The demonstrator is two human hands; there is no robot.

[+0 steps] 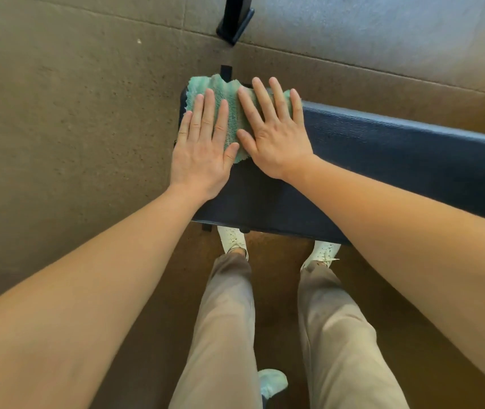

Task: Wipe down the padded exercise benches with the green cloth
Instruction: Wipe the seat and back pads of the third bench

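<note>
The green cloth point(232, 113) lies spread on the far left end of the dark padded bench point(382, 149). The left hand point(202, 149) and right hand point(276, 134) press flat on it side by side, fingers straight. Near the bench, white shoes point(232, 240) stand on brown floor point(58, 113).

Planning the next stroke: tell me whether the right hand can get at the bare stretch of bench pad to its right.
Probably yes. The right hand presses flat on the green cloth at the pad's end, and the bench pad runs rightward from it with nothing on it in view.
</note>
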